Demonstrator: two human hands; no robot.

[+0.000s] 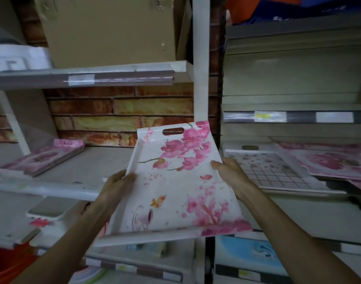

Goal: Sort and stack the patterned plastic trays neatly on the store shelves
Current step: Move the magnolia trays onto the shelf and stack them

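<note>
store shelves [77, 171] against brick wall [122, 111]

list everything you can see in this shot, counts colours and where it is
floral tray: one, white with pink blossoms, a butterfly and a cup print, held in mid-air at centre
pink tray stack: one stack, count unclear, pink, left middle shelf
grid-pattern tray: one, pale with a grid print, right middle shelf
pink floral trays: at least one, pink, right middle shelf, beside the grid one
cardboard box: one, brown, upper left shelf
blue item: one, light blue, lower right shelf, blurred
brick-pattern wall: red and yellow, behind the left shelves
left hand: fingers on the tray's left rim
right hand: fingers on the tray's right rim
</note>
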